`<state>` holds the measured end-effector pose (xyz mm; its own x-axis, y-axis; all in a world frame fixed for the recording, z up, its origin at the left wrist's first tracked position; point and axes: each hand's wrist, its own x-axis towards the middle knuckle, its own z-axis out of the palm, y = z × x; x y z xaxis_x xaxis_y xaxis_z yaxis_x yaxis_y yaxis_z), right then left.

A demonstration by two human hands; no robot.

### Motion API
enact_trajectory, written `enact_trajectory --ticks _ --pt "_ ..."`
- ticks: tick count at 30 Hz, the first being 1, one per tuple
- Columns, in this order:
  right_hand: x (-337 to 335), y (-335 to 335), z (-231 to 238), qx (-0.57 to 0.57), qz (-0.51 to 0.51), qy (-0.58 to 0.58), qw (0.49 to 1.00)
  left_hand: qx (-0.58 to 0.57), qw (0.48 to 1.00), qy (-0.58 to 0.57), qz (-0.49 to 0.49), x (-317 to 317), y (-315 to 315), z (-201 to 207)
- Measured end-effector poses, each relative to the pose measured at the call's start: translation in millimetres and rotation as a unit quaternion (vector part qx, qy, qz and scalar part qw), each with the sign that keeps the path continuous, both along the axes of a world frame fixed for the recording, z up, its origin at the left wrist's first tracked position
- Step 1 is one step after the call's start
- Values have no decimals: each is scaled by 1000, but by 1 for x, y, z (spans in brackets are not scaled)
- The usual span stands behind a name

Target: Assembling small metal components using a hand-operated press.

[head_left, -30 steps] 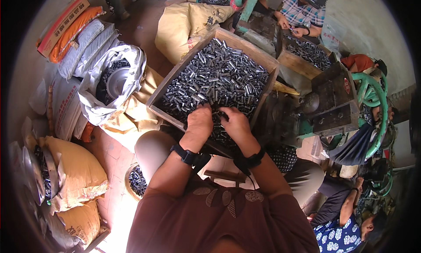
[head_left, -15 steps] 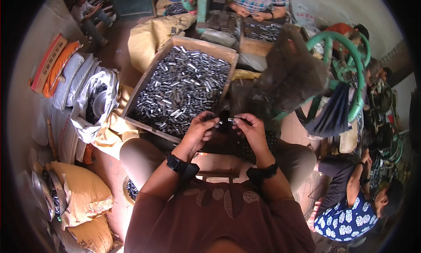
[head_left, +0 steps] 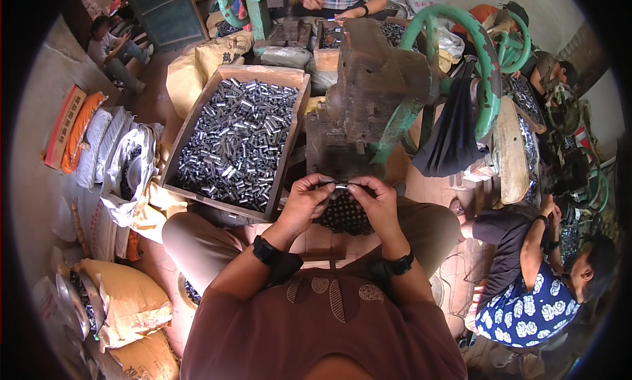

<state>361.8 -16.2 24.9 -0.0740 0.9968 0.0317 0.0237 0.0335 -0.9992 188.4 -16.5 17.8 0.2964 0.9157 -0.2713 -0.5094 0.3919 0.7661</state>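
Observation:
In front of the dark machine, my left hand (head_left: 306, 201) and my right hand (head_left: 376, 203) come together. Their fingertips pinch a small shiny metal tube (head_left: 342, 186) from both ends; whether it is one piece or two joined is too small to tell. Under the hands lies a dark dotted cloth (head_left: 345, 215), between my knees. To the left, a wooden box (head_left: 301, 115) holds a heap of loose short metal tubes (head_left: 237, 139).
A hand press (head_left: 375, 77) with a green wheel (head_left: 492, 77) rises just ahead. Dark cloth (head_left: 450, 139) hangs from it. Filled sacks (head_left: 135, 294) stand at left. One person sits across at a smaller wooden box (head_left: 327, 58); another, in a flowered shirt (head_left: 526, 314), sits at right.
My hands have closed the gap between them, and the separate small metal pieces at their fingertips now meet. The view has shifted, so the box and press appear further left.

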Motion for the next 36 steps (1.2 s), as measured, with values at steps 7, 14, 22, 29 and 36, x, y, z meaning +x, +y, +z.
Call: enact_trajectory --ticks 7,14,22,29,36 --pt "7 -1 -2 -27 23 34 999 115 978 170 38 11 -4 4" --pt "3 4 -2 -98 175 148 969 9 990 -72 -125 -8 -3 7" --pt "18 -8 81 466 -278 -271 795 -49 991 121 22 -37 38 -29" --pt "70 42 65 263 -444 -84 852 -87 983 77 143 -29 102 -59" --pt "75 47 94 233 -383 -81 890 -71 989 56 121 -21 126 -66"
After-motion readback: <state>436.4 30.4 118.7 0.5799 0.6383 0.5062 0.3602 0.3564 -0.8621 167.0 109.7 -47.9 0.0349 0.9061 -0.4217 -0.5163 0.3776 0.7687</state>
